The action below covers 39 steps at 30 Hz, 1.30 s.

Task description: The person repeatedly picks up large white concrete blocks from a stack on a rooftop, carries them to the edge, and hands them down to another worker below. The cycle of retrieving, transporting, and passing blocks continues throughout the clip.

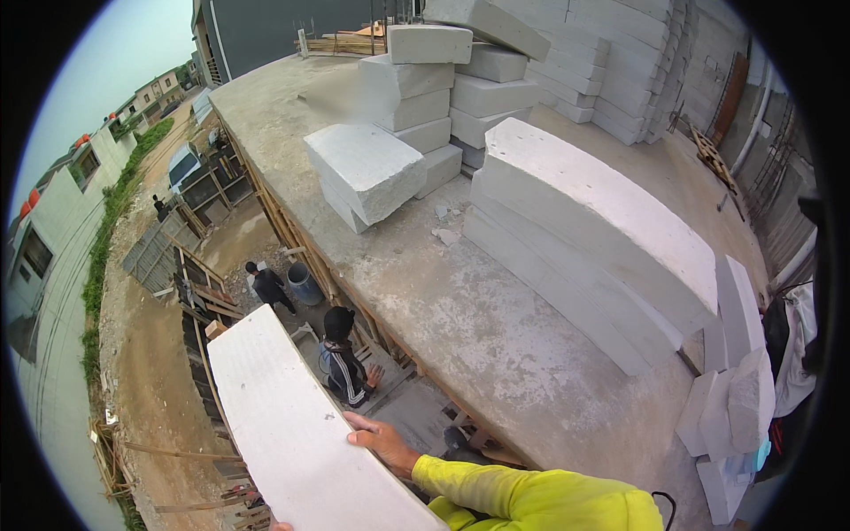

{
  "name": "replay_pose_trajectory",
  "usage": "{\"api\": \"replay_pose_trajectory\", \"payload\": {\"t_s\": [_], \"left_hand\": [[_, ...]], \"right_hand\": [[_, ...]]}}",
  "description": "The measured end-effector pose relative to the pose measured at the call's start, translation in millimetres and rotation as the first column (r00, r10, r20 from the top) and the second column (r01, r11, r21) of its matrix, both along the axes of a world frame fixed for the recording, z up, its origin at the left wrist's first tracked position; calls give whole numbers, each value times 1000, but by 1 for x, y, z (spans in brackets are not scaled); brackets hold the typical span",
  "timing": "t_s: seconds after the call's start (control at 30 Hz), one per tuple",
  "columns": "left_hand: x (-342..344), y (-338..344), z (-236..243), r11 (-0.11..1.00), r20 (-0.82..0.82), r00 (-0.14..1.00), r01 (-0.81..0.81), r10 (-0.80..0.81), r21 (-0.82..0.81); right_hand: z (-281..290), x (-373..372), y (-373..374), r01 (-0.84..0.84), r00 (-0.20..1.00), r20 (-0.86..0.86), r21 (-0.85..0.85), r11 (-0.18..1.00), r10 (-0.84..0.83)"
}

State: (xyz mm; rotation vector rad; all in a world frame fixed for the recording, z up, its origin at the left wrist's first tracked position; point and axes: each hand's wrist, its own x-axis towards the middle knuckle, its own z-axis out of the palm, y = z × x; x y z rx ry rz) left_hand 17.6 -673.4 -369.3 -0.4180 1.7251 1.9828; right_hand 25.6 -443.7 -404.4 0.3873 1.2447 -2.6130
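Concrete floor extends across an outdoor building site, carrying stacked blocks and, nearer, a pile of long blocks. At a lower level, beyond the floor's left edge, stands a person in a striped jacket. White block: at lower left, outside the floor's edge. Right hand: curled onto the block's right edge, holding it. Left hand: fingertips only, at the lower border beside the block; opening cannot be determined.
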Motion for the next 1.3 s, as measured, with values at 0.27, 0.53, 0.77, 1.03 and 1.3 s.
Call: {"api": "replay_pose_trajectory", "payload": {"t_s": [0.27,0.53,0.77,1.03,1.3], "left_hand": [[-53,88,108,938,-408,863,344,-297,46],[-79,243,177,671,-526,649,718,-550,184],[3,352,225,425,-462,641,761,-613,491],[75,452,215,485,-666,572,805,-479,342],[94,538,194,481,-597,491,856,-635,192]], "right_hand": [[147,51,106,511,763,-510,97,854,-398],[246,127,218,828,517,-542,119,549,-662],[283,187,301,819,474,-517,556,141,-713],[290,230,398,551,338,-347,827,-115,-875],[292,291,560,603,528,-436,797,-40,-729]]}}
